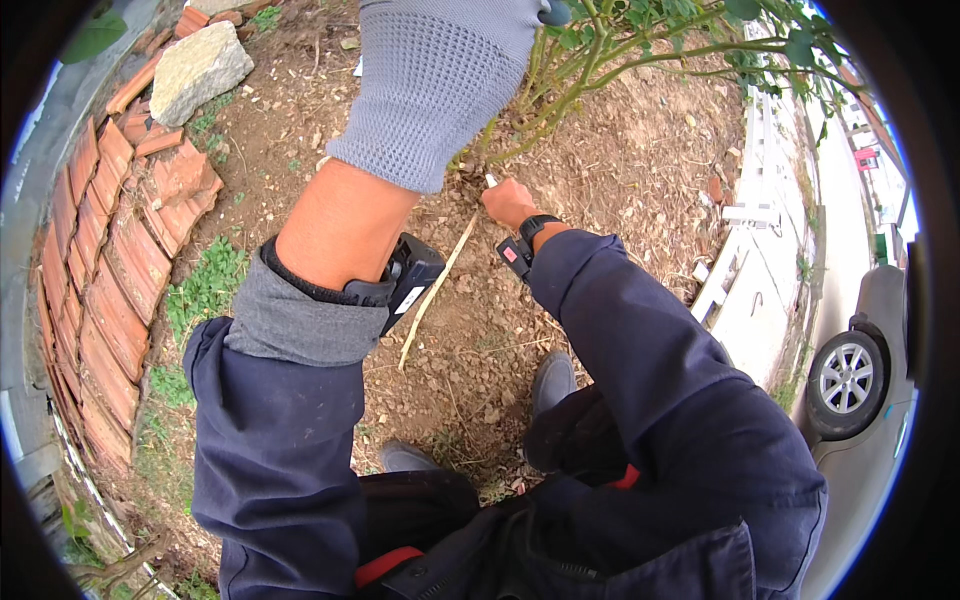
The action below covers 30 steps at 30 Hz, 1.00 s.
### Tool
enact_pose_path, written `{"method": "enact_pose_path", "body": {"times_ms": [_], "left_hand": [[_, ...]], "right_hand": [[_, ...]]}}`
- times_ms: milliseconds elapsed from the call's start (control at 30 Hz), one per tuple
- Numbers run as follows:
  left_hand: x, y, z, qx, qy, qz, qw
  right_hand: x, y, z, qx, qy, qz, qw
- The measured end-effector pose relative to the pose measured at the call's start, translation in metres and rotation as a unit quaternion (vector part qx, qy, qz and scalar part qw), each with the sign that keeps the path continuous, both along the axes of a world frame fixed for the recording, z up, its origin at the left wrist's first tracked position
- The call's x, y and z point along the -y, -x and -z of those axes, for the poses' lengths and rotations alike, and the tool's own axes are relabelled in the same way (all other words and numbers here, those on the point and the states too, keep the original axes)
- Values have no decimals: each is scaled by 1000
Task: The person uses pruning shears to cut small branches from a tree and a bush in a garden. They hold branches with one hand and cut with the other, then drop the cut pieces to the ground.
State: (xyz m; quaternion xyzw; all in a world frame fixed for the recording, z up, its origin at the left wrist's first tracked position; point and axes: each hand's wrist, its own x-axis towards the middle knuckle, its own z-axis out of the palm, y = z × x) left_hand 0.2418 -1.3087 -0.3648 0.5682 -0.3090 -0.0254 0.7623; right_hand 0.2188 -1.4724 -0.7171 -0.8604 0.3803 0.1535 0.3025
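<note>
My left hand (450,75) wears a grey knitted glove and reaches to the top edge, beside a leafy shrub (570,95). Its fingers are mostly cut off, and a dark blue-grey fingertip patch shows by the stems. Lower down, my bare right hand (509,203) is closed near the base of the shrub. A small white end (491,181) sticks out of it; the rest of that thing is hidden. A pale, thin stick (438,291) lies on the soil between my forearms.
Stacked orange roof tiles (110,270) and a pale rock (200,72) are at the left. A white low fence (758,160) runs along the right, with a parked car (870,400) beyond it. My shoes (553,382) stand on dry, crumbly soil.
</note>
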Motion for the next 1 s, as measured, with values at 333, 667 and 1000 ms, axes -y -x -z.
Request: {"method": "enact_pose_path", "body": {"times_ms": [333, 667, 1000], "left_hand": [[18, -5, -8, 40, 16, -9, 999], [21, -9, -12, 67, 14, -25, 997], [54, -11, -27, 71, 31, 22, 997]], "right_hand": [[-1, 11, -2, -48, -2, -65, 997], [9, 3, 12, -72, 55, -35, 995], [43, 0, 64, -36, -13, -166, 985]]}}
